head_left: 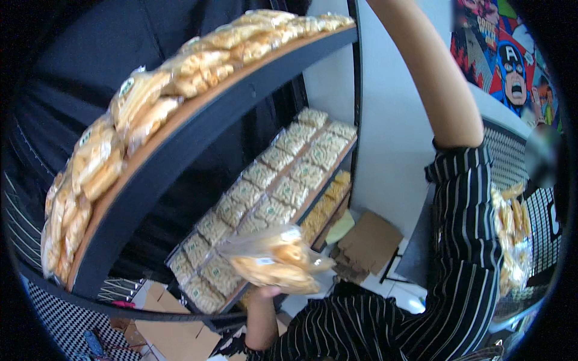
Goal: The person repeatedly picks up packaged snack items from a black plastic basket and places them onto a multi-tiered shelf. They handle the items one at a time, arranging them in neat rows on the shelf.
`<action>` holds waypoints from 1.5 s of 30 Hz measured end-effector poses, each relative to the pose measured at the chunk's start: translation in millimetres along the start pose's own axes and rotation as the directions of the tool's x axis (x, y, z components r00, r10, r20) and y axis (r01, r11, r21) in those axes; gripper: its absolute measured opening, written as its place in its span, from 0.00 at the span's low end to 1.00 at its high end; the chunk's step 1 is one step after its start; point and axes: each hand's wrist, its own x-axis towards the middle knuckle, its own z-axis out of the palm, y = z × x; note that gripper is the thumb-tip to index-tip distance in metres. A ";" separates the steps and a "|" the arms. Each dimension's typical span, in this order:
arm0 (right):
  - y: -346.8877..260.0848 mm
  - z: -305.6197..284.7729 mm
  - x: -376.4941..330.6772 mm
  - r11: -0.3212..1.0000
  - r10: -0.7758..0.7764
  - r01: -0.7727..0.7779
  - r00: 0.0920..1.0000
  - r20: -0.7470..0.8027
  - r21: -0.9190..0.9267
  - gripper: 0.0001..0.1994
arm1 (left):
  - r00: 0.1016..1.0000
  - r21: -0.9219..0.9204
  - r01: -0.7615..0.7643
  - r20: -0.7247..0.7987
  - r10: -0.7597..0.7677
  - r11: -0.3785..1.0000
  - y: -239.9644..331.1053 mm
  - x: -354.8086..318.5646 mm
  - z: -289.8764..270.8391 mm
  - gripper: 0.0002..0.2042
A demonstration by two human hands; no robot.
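In the lower middle, my left hand (268, 292) holds a clear plastic bag of pale golden snack sticks (277, 265) from below. Most of its fingers are hidden behind the bag. That bag is in front of the lower shelf, apart from the rows of packs on it. My right arm (436, 78), in a rolled striped sleeve, stretches up past the top edge, so the right hand is out of sight. Along the upper shelf (198, 114) lie several similar bags of snack sticks (144, 99), piled from the left round to the far right end.
Neat rows of clear square snack packs (274, 210) fill the lower shelf, with yellower packs (325, 204) beneath. Flattened cardboard (370, 240) is on the floor. At the right, more bagged snacks (513, 234) sit by a perforated rack (542, 222). Dark cloth (78, 48) hangs behind the shelves.
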 end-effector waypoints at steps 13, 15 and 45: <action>152.8 -125.9 30.5 0.612 0.587 -0.237 0.776 0.233 -0.754 0.26 | 0.705 -0.276 0.525 -0.389 -0.593 0.805 -102.2 130.1 -36.4 0.29; 188.5 -129.4 38.5 0.473 0.660 -0.157 0.714 0.231 -0.867 0.26 | 0.721 -0.284 0.531 -0.344 -0.602 0.799 -112.5 150.1 -40.4 0.28; 195.4 -115.1 35.3 0.786 0.374 0.077 0.731 0.571 -0.613 0.24 | 0.930 -0.531 0.138 -0.221 -0.294 0.836 -117.4 262.5 -35.2 0.26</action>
